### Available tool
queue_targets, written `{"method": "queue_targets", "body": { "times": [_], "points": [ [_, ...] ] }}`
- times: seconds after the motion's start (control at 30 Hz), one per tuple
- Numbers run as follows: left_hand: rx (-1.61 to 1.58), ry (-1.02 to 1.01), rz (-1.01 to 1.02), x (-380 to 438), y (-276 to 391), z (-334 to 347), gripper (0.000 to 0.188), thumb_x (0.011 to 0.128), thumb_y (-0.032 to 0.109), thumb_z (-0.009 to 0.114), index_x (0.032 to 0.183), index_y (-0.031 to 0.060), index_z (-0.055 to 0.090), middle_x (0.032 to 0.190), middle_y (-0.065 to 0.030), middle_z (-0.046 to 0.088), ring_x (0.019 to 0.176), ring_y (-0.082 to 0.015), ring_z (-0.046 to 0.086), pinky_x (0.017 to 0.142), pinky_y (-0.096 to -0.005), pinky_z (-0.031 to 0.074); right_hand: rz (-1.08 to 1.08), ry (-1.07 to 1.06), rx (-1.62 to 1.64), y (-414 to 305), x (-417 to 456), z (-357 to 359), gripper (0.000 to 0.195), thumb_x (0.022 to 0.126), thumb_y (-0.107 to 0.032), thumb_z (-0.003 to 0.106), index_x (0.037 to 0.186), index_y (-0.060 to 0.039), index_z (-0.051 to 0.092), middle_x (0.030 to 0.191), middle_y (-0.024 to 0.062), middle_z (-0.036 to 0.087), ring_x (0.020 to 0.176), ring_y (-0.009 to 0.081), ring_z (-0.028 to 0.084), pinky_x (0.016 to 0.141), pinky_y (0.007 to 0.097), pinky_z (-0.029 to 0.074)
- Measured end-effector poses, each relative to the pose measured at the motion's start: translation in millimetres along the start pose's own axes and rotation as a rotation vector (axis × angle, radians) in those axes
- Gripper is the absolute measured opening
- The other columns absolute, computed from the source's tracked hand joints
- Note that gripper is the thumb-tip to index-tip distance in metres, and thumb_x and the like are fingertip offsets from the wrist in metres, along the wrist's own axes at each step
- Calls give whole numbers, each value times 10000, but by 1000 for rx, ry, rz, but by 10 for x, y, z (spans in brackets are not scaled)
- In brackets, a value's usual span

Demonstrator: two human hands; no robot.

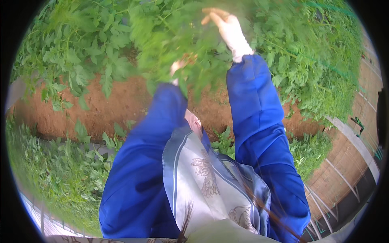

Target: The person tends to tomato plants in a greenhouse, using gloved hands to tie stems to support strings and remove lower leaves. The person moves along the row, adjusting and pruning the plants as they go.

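My right hand (226, 25), in a white glove or cuff with the fingers showing bare-toned, reaches into tall green plants (170, 27) with lobed leaves. Its fingers point left among the leaves, and whether they grip a stem cannot be made out. Lower and to the left, my left hand (179, 66) is blurred and partly covered by foliage. Something brownish (191, 57) shows at its fingertips, too smeared to name. Both arms wear blue sleeves (255, 91).
A strip of bare brown soil (121, 103) runs between the plant rows. More low plants (60, 164) grow behind it at the left. Green twine (334, 68) crosses the foliage at right. White poles (322, 206) stand at lower right. A patterned scarf (206, 176) hangs before me.
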State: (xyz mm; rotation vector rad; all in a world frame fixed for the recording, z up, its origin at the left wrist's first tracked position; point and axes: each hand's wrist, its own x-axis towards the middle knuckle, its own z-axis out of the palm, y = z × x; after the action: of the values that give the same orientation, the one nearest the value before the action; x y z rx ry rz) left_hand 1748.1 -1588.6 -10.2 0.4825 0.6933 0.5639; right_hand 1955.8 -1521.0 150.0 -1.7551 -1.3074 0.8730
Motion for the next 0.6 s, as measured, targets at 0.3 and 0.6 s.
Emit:
{"method": "queue_targets", "body": {
  "times": [0.3, 0.6],
  "points": [
    [5, 97, -58, 162, 818, -973, 341, 959, 222, 485, 1251, 49, 521, 1201, -122, 572, 1056, -223, 577, 901, -337, 472, 336, -83, 310, 9, -191, 357, 317, 966, -253, 505, 1156, -35, 633, 919, 11, 694, 871, 97, 588, 765, 265, 473],
    [77, -10, -113, 258, 651, -372, 330, 948, 221, 509, 1232, 58, 548, 1186, -114, 588, 1048, -218, 584, 916, -343, 462, 110, -180, -174, -73, 194, 249, 347, 941, -263, 534, 1119, 20, 627, 1051, 125, 678, 919, 189, 634, 806, 301, 489]
  ]
}}
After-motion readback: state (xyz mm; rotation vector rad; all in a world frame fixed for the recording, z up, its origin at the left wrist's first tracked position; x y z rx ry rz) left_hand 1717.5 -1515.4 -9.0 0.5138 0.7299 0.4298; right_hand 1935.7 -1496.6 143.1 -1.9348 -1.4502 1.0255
